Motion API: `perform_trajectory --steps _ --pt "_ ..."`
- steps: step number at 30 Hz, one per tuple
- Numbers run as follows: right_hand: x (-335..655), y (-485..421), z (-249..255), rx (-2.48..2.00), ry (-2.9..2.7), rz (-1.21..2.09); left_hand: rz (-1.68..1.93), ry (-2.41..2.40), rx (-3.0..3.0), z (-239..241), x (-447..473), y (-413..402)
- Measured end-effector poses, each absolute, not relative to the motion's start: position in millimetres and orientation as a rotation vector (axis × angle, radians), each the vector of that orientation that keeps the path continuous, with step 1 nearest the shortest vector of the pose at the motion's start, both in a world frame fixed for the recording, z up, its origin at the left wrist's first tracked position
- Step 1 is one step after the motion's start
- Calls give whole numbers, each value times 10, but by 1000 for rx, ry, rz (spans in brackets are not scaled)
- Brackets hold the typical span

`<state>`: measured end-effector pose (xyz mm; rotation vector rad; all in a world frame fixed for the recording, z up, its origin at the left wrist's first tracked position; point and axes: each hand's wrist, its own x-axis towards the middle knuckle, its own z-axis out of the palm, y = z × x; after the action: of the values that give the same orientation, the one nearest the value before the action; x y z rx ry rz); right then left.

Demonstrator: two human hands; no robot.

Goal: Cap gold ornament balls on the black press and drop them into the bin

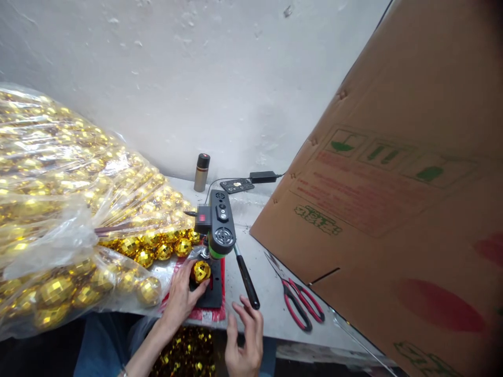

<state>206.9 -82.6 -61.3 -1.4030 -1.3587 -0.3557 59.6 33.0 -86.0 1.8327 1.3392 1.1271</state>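
My left hand (181, 299) pinches a small gold mirror ball (201, 272) and holds it on the black base plate (214, 293) under the head of a small bench drill press (220, 224). My right hand (245, 340) hovers with fingers spread just below the black knob of the press lever (247, 281), not gripping it. A big clear plastic bag (58, 209) full of gold mirror balls lies to the left, its mouth spilling balls beside my left hand.
A large cardboard box (393, 209) leans over the right side of the table. Red-handled scissors (298, 303) lie beside it. A metal flask (201, 173), a power adapter (262, 177) and a small black panel (236, 185) sit by the wall. More gold balls (188, 356) lie below the table edge.
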Motion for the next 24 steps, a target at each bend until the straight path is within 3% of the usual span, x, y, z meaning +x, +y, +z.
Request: perform_trajectory --steps 15,19,24 --pt "2215 -332 672 -1014 -1548 -225 849 1182 2113 -761 637 477" --pt "2131 -256 738 -962 -1590 -205 798 1179 2143 -769 625 485" --pt "2052 -223 459 -972 -1522 -249 773 1164 2148 -767 619 477"
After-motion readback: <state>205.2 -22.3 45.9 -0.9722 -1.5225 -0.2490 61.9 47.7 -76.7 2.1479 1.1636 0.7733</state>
